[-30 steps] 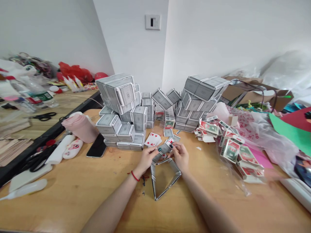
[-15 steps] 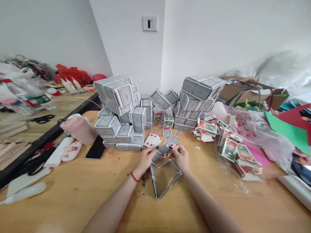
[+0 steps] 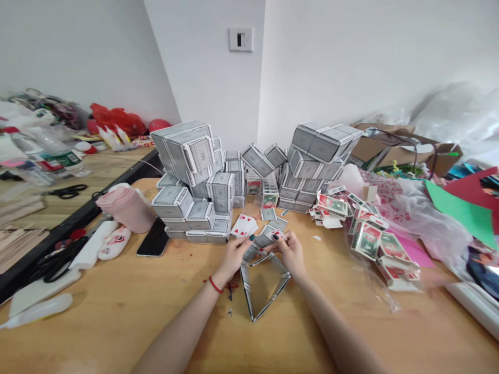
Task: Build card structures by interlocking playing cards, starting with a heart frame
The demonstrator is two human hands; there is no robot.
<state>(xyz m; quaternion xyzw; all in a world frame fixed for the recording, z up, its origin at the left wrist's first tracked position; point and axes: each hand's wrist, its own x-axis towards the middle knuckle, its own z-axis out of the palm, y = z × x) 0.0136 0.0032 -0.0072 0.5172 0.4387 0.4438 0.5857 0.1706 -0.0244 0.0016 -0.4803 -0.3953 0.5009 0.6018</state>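
Observation:
My left hand (image 3: 234, 255) and my right hand (image 3: 290, 251) meet over the wooden table (image 3: 117, 311), both pinched on a playing card (image 3: 265, 240) with a grey patterned back. The card sits at the far end of a card frame (image 3: 262, 283), a pointed outline of cards standing on edge. A red band circles my left wrist. Loose cards (image 3: 244, 225) showing red hearts lie just beyond my fingers.
Stacks of grey card boxes (image 3: 195, 182) and a second pile of them (image 3: 319, 156) rise behind. Red and green card packs (image 3: 370, 239) spill to the right on plastic. A pink cup (image 3: 127, 205), a phone (image 3: 153, 238) and scissors (image 3: 54, 259) lie left.
Only the view shifted slightly; my hands stay pinched on the card at the frame's far end.

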